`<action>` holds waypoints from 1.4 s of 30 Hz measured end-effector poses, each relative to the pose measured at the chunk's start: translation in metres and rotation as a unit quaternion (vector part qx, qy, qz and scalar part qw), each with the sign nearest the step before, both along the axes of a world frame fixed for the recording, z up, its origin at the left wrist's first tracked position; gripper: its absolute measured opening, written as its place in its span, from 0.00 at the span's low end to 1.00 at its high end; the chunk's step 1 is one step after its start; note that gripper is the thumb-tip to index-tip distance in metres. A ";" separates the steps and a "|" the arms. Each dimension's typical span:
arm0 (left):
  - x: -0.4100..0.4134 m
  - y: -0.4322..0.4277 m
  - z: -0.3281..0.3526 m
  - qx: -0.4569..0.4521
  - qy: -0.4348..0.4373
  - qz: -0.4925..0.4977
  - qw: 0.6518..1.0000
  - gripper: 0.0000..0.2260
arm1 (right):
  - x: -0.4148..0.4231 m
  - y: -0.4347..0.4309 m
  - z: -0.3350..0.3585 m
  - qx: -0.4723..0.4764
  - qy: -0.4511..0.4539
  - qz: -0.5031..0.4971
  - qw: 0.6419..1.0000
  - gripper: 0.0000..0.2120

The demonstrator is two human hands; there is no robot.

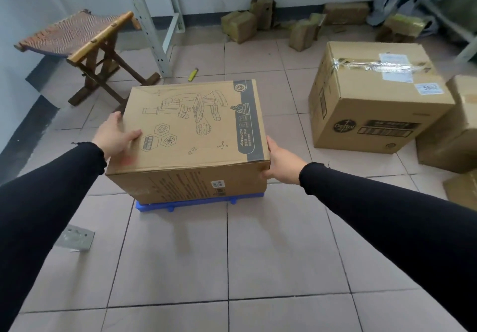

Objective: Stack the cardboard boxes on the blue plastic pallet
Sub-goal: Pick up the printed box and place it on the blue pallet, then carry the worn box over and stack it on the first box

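A cardboard box printed with a microscope drawing rests on the blue plastic pallet, whose front edge shows beneath it. My left hand grips the box's left side, thumb over the top face. Pressed against the box's right side near its front corner is my right hand. A large taped cardboard box stands on the floor to the right. Beside it, at the right edge, stands another box.
A folding wooden stool stands at the back left beside a metal rack upright. A yellow lighter lies behind the pallet. Small packages lie scattered along the back wall. A metal bracket lies on the tiles at lower left.
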State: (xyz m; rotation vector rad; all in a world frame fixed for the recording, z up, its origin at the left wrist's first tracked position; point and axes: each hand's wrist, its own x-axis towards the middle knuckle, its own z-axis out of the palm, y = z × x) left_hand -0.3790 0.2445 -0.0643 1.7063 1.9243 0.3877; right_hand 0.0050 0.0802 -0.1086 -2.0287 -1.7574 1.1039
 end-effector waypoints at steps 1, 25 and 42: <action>0.008 -0.001 0.008 0.038 0.077 -0.030 0.996 0.36 | 0.006 -0.002 0.007 -0.011 -0.051 0.026 0.998 0.52; 0.604 -0.285 0.057 0.055 -0.014 -0.549 0.834 0.30 | 0.489 -0.396 0.107 -0.086 -0.338 -0.236 0.907 0.46; 0.723 -0.384 -0.066 -0.269 -0.163 -0.417 0.853 0.43 | 0.584 -0.542 0.006 -0.325 -0.268 -0.320 0.848 0.52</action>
